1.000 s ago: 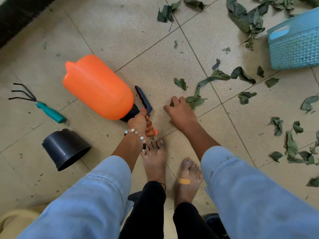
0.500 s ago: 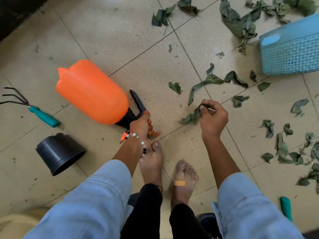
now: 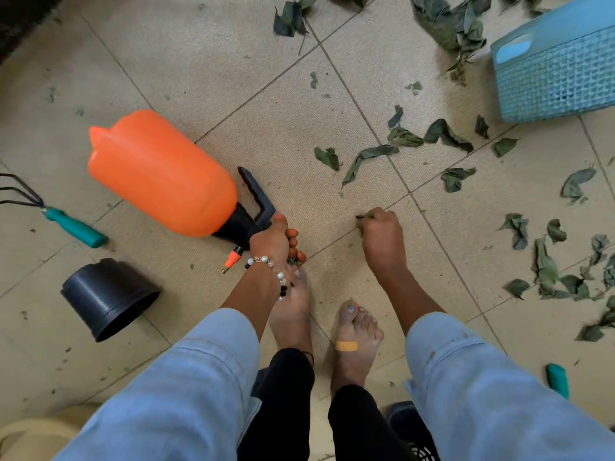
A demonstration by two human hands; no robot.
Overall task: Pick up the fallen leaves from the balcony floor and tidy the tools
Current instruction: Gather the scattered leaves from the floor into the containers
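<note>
Leaf-gathering is under way: the right hand (image 3: 381, 232) fists leaves (image 3: 361, 218) at centre, the left hand (image 3: 271, 239) grips the orange sprayer (image 3: 159, 174), and next comes dropping them into the blue basket (image 3: 562, 74) upper right.

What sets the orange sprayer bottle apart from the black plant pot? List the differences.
The orange plastic sprayer bottle is bright and closed by a black pump head; the black plastic plant pot is dark and open-mouthed. The left hand grips the bottle's head; nothing holds the pot. The bottle looks larger. Both lie tipped on the tiled floor.
</note>
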